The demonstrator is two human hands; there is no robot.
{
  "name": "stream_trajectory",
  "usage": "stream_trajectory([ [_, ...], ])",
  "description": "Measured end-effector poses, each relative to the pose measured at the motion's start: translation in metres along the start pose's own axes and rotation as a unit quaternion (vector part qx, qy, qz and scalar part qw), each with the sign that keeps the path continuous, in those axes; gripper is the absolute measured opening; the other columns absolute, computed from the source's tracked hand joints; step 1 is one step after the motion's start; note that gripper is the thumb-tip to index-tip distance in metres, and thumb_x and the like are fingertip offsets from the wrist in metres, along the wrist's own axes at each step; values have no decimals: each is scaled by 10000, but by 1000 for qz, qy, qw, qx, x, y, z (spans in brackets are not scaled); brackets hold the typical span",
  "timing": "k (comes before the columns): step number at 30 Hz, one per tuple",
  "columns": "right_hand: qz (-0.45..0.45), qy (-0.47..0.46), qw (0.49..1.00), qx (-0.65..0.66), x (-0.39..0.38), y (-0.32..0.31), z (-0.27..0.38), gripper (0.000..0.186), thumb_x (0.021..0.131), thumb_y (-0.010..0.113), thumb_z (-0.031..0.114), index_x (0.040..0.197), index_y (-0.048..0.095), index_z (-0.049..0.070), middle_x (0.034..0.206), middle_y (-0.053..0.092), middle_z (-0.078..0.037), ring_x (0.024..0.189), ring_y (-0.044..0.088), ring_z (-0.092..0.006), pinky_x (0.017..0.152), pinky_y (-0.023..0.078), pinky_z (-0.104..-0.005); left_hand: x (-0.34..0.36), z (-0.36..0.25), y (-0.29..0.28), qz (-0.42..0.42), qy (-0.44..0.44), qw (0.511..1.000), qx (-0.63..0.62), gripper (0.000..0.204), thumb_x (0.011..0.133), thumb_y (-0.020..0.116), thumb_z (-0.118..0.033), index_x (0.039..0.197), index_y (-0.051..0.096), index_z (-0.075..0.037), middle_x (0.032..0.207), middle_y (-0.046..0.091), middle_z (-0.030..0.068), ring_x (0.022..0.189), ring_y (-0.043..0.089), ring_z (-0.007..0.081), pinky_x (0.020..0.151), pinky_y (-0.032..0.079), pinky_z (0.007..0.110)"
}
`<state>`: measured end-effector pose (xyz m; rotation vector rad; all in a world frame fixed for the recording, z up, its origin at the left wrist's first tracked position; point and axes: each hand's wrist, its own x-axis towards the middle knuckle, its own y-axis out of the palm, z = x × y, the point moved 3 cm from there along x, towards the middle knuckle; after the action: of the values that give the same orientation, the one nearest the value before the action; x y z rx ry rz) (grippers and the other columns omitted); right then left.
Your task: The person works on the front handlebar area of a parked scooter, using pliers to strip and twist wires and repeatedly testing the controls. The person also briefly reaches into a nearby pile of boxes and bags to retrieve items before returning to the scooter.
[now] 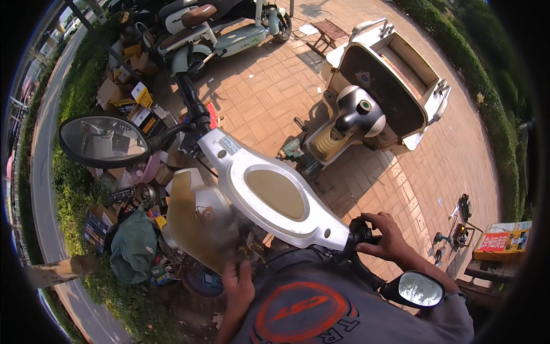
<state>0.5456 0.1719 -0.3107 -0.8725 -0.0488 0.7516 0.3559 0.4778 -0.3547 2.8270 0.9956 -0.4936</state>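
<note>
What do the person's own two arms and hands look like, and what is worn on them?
Both hands are bare: no gloves, rings or watch show. The left hand and its forearm are uncovered as far as they can be seen. The right hand also has a bare forearm, and a grey short sleeve begins near the elbow. It belongs to a grey shirt with a red oval emblem.

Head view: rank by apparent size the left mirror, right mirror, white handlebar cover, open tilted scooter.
1. Open tilted scooter and white handlebar cover: similar spans; the cover is much nearer the camera, so no ranking between them.
2. Left mirror, clearly larger than the right one.
3. Right mirror, next to the right hand on the grip.
</note>
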Motion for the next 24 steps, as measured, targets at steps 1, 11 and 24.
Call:
stream_trajectory([
  [1, -7, 1, 1000, 12, -1, 1, 0, 822, 614, 848, 413, 1245, 525, -2, 1099, 623, -124, 895, 553, -283, 826, 426, -390, 0, -1, 0, 1, 3, 1000, 2, 112, 945, 533, -106, 994, 547, -7, 793, 574, 7, 681, 501, 53, 613, 418, 214],
  [11, -14, -24, 999, 46, 0, 2, -4, 871, 607, 855, 393, 1277, 480, -18, 1118, 617, -128, 892, 550, -287, 810, 450, -371, 1, -3, -1, -17, -29, 999, -7, 131, 945, 540, -131, 990, 555, -9, 788, 580, 14, 700, 518, 66, 639, 429, 226],
  [24, 138, 186, 943, 239, 41, -100, -7, 664, 800, 707, 421, 1217, 544, -69, 1134, 629, -195, 1077, 591, -264, 908, 469, -382, -3, 3, -17, -3, -30, 999, 13, 140, 932, 572, -140, 985, 563, -11, 780, 584, 23, 690, 510, 63, 635, 430, 232],
])
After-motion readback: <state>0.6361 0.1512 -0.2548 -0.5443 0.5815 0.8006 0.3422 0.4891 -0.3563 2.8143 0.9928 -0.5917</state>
